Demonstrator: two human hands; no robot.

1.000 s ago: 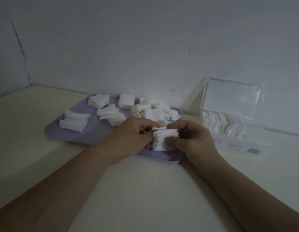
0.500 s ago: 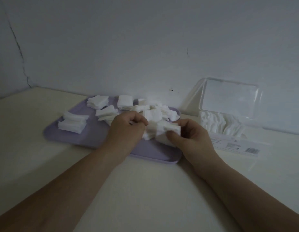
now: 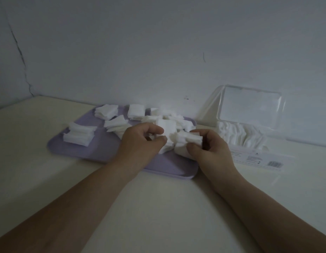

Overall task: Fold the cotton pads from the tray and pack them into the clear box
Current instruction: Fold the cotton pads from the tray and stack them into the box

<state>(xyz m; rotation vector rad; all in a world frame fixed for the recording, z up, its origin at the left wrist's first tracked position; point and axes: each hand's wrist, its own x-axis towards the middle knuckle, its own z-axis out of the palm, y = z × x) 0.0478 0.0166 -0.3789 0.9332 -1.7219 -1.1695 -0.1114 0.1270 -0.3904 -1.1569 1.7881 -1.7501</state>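
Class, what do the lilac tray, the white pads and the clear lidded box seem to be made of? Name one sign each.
Flat lilac tray: probably plastic, smooth, matt, one even colour. Square white pads: cotton or similar soft fibre, fuzzy edges, bending. Clear lidded box: thin glossy plastic, see-through with glints.

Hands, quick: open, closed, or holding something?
Left hand: closed, pinching a cotton pad over the tray.
Right hand: closed, gripping a stack of pads.
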